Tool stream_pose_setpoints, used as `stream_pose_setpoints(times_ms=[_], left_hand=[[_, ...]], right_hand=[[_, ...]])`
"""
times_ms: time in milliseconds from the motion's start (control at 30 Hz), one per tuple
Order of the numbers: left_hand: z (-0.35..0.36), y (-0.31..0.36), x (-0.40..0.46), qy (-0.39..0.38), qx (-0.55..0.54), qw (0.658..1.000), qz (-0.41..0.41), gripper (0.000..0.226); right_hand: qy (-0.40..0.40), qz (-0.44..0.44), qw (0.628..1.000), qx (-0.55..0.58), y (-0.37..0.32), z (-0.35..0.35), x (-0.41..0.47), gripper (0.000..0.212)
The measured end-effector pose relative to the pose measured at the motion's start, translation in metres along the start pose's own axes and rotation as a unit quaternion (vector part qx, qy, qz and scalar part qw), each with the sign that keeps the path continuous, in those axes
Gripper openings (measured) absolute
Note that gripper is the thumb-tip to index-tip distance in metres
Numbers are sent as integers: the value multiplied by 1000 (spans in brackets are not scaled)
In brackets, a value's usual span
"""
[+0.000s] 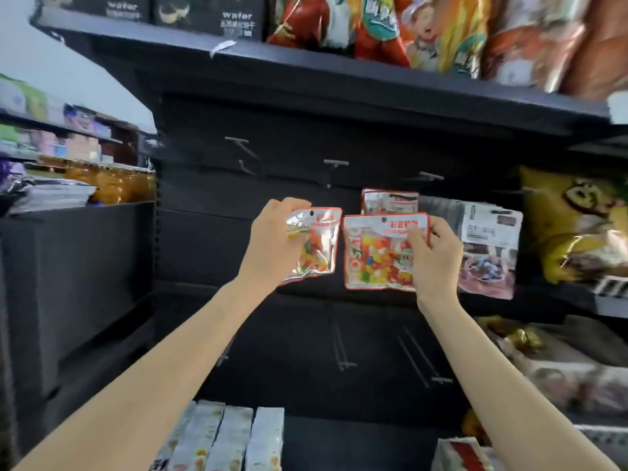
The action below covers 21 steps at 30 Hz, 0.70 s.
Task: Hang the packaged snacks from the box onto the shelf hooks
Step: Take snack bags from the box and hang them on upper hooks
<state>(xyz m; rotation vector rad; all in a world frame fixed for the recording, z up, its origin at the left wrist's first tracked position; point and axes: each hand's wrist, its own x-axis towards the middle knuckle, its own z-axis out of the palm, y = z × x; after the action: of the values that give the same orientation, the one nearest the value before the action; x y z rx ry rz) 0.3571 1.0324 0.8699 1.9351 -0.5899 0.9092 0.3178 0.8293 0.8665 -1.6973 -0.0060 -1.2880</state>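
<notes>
Both arms up at the dark pegboard shelf. Left hand [272, 239] grips a clear gummy-candy pouch [314, 246] by its left edge, tilted, off any hook. Right hand [433, 256] pinches a second candy pouch [377, 253] at its top right corner, in front of another red-trimmed pouch [390, 201] below a bare metal hook [334, 164].

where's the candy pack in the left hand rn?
Head view, centre-left: the left hand grips the candy pack by its upper left, in front of the dark back panel, just left of the right hand's candy pack and below the bare hooks.
</notes>
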Motion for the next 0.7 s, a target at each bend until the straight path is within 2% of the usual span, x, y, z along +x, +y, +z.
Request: stream_pose_setpoints(times_ms=[133,267,533,700], left_hand=[[16,22,14,-20,18,998,50,43],[26,37,27,-24,38,997,69,42],[40,44,35,-20,65,996,57,42],[49,46,35,-16,78,996,49,42]], right_hand=[[59,51,997,-3,1,-4,32,15],[70,87,994,-1,12,-3,57,16],[50,91,994,-24,20,-3,78,22],[62,63,995,-41,26,-6,86,15]])
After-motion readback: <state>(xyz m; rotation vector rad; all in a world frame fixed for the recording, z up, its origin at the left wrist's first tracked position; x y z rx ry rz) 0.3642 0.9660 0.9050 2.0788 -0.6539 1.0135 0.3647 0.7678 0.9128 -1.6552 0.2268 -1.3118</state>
